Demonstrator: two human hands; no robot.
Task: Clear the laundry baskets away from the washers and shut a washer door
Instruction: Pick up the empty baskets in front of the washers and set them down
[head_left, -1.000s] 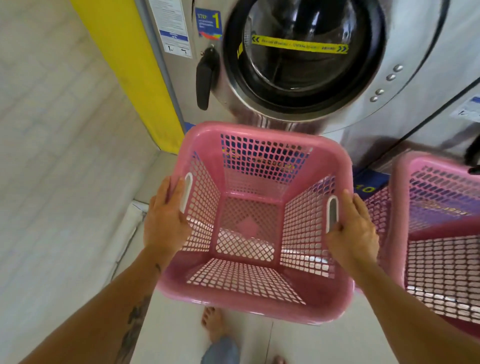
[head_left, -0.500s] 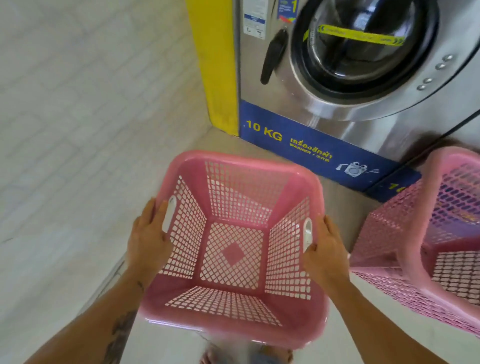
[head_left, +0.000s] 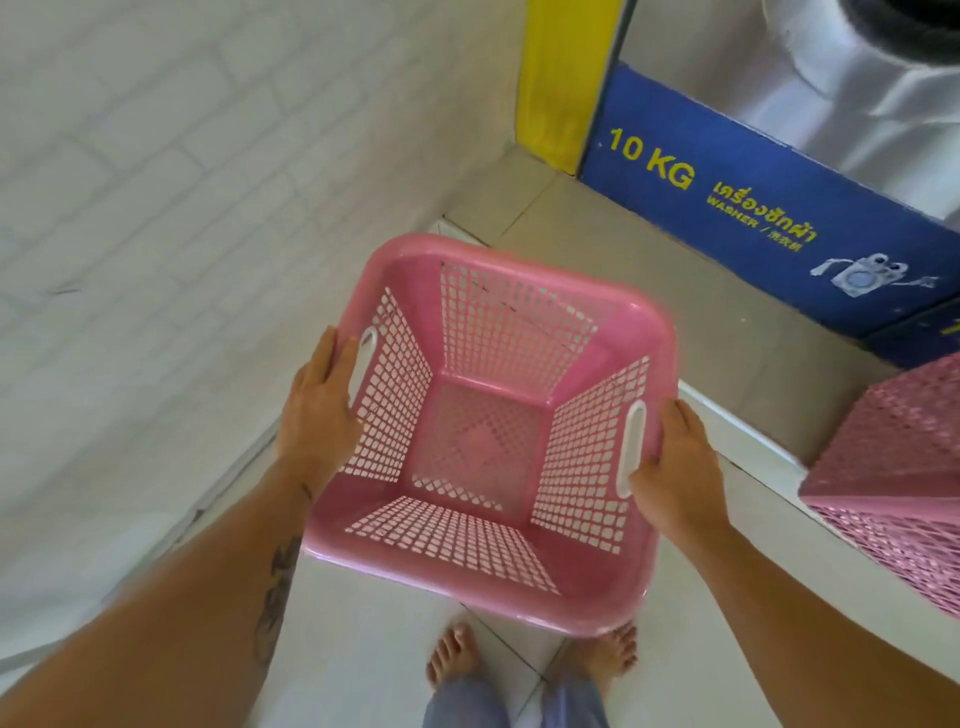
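Tiles cover the room in the head view: a pale floor (head_left: 363, 649) underfoot and a white brick-pattern wall (head_left: 156, 208) on the left. A raised beige plinth (head_left: 597, 249) with a white edge carries the washer (head_left: 857, 104), whose steel front has a blue panel (head_left: 753, 208) reading "10 KG" and "WASHER". A yellow strip (head_left: 561, 78) runs between the machine and the wall.

The pink basket (head_left: 511, 325) is empty and held in the air above the floor, in front of the plinth and well apart from the washer. The left hand (head_left: 317, 415) clasps its left rim beside the handle slot. The right hand (head_left: 675, 467) clasps the right rim beside the other slot, with the thumb lying on top. Both hands are curled around the rim, and the fingertips seem tucked under it, out of sight.

A second pink basket (head_left: 893, 478) sits on the plinth edge at the right. The frame cuts it off, so only one corner shows. Of the washer door (head_left: 893, 26) only a dark sliver shows at the top edge, too little to tell how it stands. Bare feet (head_left: 452, 654) are partly hidden under the held basket.
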